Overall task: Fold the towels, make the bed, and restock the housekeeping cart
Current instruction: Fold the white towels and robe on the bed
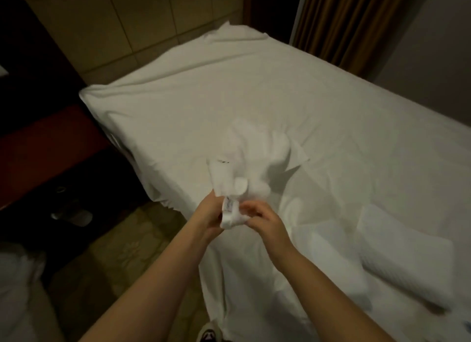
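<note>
Fingers (pixel 248 210) of the right hand (pixel 265 223) are curled and pinch one bunched end of a crumpled white terry towel (pixel 254 150). The left hand (pixel 210 214) grips the same end from the other side, its fingers wrapped round the cloth. Both hands are close together, almost touching, held over the near edge of a bed with a smooth white sheet (pixel 254 87). A small white sewn-in label (pixel 228 204) with print too small to read shows between the hands. From the grip the towel runs away from the person, and its far part spreads rumpled over the sheet near the middle of the bed. To the right, on the same sheet, lies a folded white ribbed towel (pixel 405 262), apart from the crumpled one. Behind the bed stands a padded beige panelled headboard (pixel 127 23), and brown pleated curtains (pixel 344 18) hang at the far right. Dark reddish wooden furniture (pixel 46 150) stands left of the bed on patterned green-beige carpet (pixel 122 252)
</note>
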Available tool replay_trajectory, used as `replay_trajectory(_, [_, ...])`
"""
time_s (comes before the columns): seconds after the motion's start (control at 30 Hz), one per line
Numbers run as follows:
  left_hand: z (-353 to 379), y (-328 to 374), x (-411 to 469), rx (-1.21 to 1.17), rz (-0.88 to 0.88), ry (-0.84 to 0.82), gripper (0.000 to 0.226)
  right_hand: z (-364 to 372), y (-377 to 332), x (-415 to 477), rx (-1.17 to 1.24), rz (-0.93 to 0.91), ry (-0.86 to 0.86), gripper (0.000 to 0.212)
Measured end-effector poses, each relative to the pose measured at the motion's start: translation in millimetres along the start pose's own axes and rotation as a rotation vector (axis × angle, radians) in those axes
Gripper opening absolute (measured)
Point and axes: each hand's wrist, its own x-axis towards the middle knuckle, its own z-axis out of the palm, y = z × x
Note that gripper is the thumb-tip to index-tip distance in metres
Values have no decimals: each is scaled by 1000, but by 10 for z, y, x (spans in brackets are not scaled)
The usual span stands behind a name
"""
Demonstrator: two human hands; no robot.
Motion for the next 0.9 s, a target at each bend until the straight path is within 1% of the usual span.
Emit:
replay_trajectory(0.07, [-80, 135, -244, 16, 94, -94, 31, 116, -109, -71, 472, 149, 98, 25])
replay_trajectory(0.1, [-121, 199, -362, 28, 130, -128, 32, 170, -172, -94, 669, 223, 138, 29])
replay_trajectory(0.17, [-182, 265, -578, 87, 198, -162, 34, 239, -333, -111, 910, 311, 158, 43])
replay_trajectory(0.23, [-275, 297, -757, 122, 249, -238, 33, 263, -539, -113, 1049, 312, 133, 47])
replay_trajectory(0.3, [-372, 344, -903, 143, 285, -262, 34, 284, -749, -106, 1056, 235, 131, 38])
replay_trajectory(0.43, [-561, 531, -1009, 78, 343, -143, 38, 468, -1100, -72, 918, 117, 207, 20])
replay_trajectory(0.5, [-668, 607, -1061, 72, 394, -127, 43, 580, -1243, -55, 834, 33, 250, 20])
replay_trajectory(0.57, [-771, 635, -1107, 113, 446, -136, 57, 676, -1358, -38, 772, -53, 268, 25])
replay_trajectory(0.63, [-831, 637, -1155, 202, 482, -126, 73, 754, -1500, -57, 757, -101, 257, 29])
replay_trajectory(0.73, [-839, 632, -1238, 298, 473, -75, 93, 784, -1687, -51, 754, -180, 271, 28])
replay_trajectory(0.8, [-835, 646, -1284, 270, 445, -50, 104, 775, -1783, -38, 740, -224, 291, 29])
replay_trajectory(0.83, [-830, 659, -1306, 268, 447, -38, 105, 769, -1818, -35, 732, -237, 292, 29])
replay_trajectory(0.87, [-817, 676, -1319, 276, 465, -23, 100, 770, -1842, -30, 727, -242, 294, 27])
replay_trajectory(0.9, [-798, 693, -1321, 278, 499, -6, 83, 775, -1863, -35, 726, -243, 296, 25])
